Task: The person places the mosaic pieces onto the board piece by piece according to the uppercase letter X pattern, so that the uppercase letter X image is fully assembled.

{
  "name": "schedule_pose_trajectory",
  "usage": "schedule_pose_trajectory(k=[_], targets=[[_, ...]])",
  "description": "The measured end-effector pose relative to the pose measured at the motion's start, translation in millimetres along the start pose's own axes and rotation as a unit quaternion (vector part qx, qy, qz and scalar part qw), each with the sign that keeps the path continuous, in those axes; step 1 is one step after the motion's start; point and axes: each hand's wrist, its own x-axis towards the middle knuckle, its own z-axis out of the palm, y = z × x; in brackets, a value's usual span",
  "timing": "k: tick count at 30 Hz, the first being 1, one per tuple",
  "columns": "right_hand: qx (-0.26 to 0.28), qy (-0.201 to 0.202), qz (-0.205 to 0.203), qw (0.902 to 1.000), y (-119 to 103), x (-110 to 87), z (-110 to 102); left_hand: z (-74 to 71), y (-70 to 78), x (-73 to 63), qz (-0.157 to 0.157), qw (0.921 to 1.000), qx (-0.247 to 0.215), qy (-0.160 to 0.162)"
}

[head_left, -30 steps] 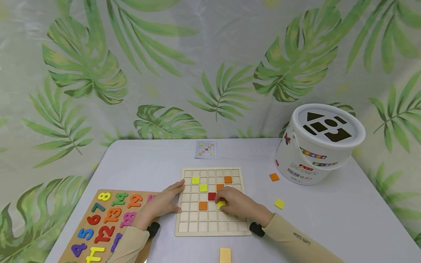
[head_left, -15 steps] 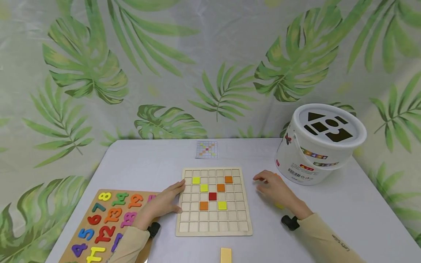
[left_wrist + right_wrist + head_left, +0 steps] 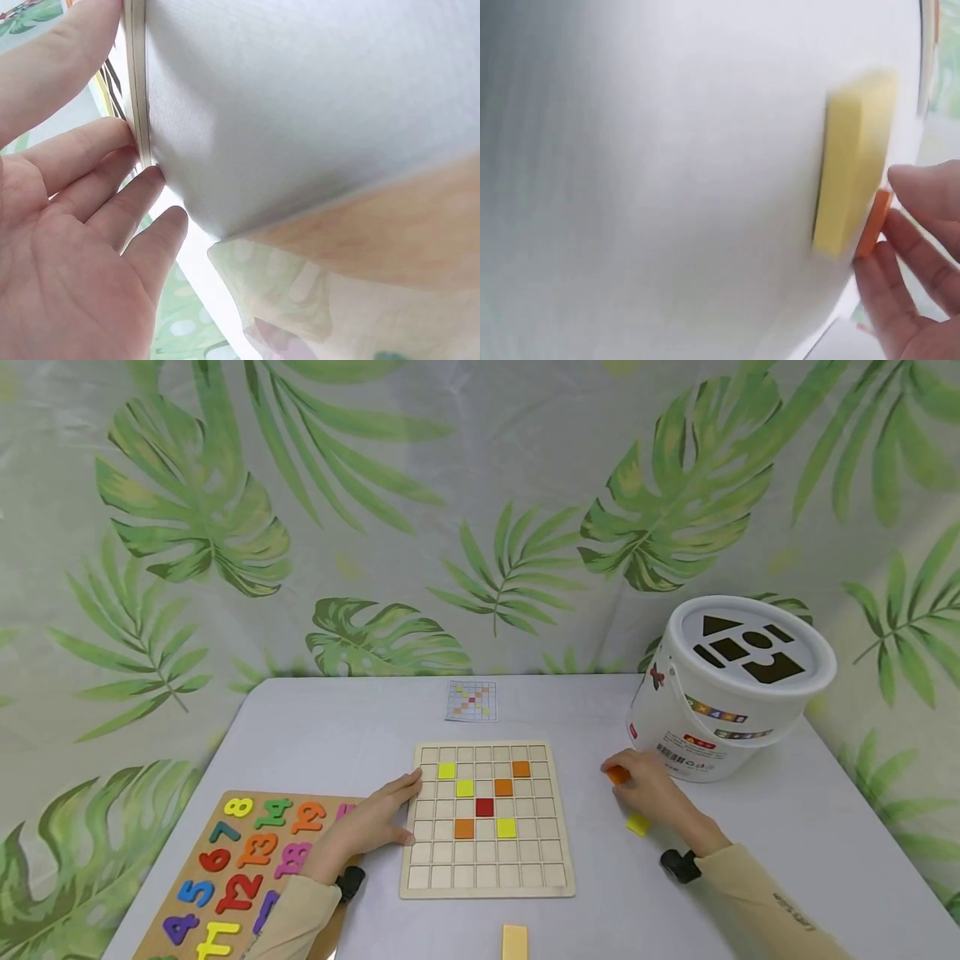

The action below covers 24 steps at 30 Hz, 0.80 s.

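A wooden grid board [image 3: 487, 877] lies on the table, with yellow, orange and red square tiles in some of its cells. Against its left edge rests my left hand [image 3: 375, 818], fingers extended; the left wrist view shows the fingertips at the board's edge [image 3: 137, 82]. Right of the board, my right hand [image 3: 648, 789] pinches an orange square tile [image 3: 618, 774] between thumb and fingers. That orange tile [image 3: 874, 223] appears in the right wrist view too. Just below the hand lies a yellow square tile [image 3: 637, 824], partly covered by it.
A white bucket [image 3: 712, 718] with shape holes in its lid stands behind my right hand. A small pattern card [image 3: 471, 702] lies behind the board. At left is a number puzzle board [image 3: 247, 860], partly under my left forearm. A pale yellow block [image 3: 514, 942] sits at the front.
My right hand has left the yellow tile in the board, moved right and taken hold of the loose orange tile. My left hand has stayed at the board's edge.
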Motion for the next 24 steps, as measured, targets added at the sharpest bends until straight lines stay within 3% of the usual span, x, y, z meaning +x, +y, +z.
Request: schedule_pose_trajectory(k=[8, 14, 18, 24], targets=[[0.002, -0.049, -0.018, 0.9987, -18, 6.5, 10, 0.1, -0.1, 0.1, 0.0, 1.0, 0.001, -0.001], [0.002, -0.069, -0.023, 0.9974, -47, 13.0, 20, -0.1, 1.6, 0.4, -0.005, 1.0, 0.006, -0.001], [0.029, -0.089, -0.071, 0.9931, -79, 18.4, 30, 0.3, 1.9, 0.4, -0.006, 0.9999, 0.009, 0.001], [0.054, -0.134, -0.142, 0.9792, -128, 25.7, 54, 0.3, 2.3, 0.1, -0.011, 0.9999, 0.008, 0.002]])
